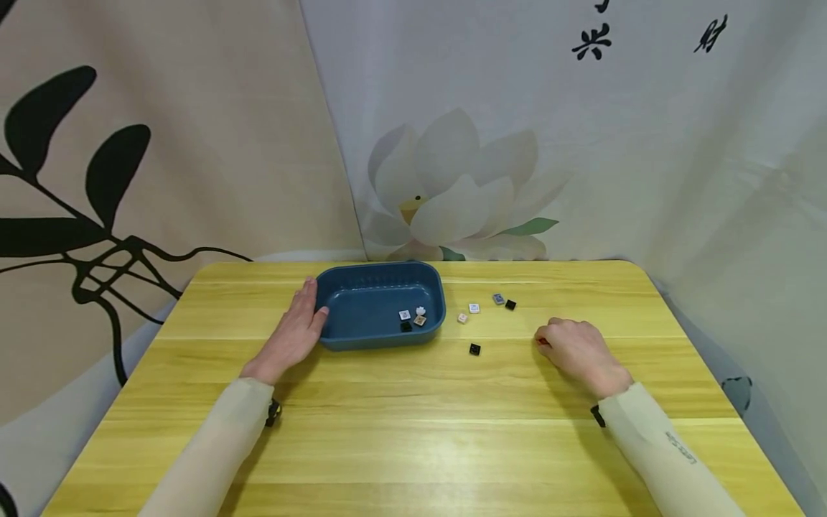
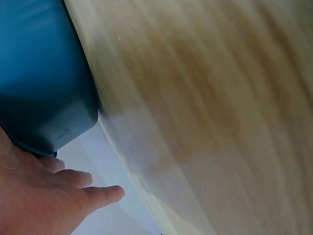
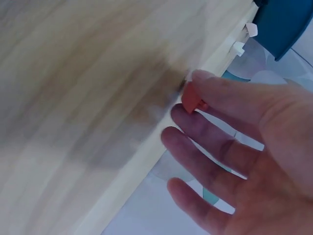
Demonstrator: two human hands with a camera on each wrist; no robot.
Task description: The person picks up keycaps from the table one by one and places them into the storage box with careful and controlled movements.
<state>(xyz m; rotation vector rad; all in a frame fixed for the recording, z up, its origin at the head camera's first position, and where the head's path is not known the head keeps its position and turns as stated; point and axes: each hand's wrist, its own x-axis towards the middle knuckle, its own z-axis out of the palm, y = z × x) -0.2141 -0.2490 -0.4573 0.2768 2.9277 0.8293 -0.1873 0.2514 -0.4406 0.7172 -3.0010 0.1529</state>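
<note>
My left hand [image 1: 293,334] lies with straight fingers along the left end of a blue rectangular tray [image 1: 381,343], touching its side. In the left wrist view, the fingers [image 2: 73,177] extend past the tray's corner. My right hand [image 1: 575,348] is low over the table, to the right of the loose pieces. Between thumb and index finger it pinches a small red keycap-like piece [image 3: 191,98]; its other fingers are spread and slightly bent. Inside the tray, a white piece [image 1: 404,315], a black piece [image 1: 405,327] and a beige piece [image 1: 420,320] lie with another white one.
Right of the tray lie a cream piece [image 1: 462,318], a white piece [image 1: 474,308], a grey-blue piece [image 1: 498,299] and a black piece [image 1: 510,305]. Another black piece [image 1: 474,350] is nearer. Behind the wooden table [image 1: 413,431] hangs a printed curtain [image 1: 245,129].
</note>
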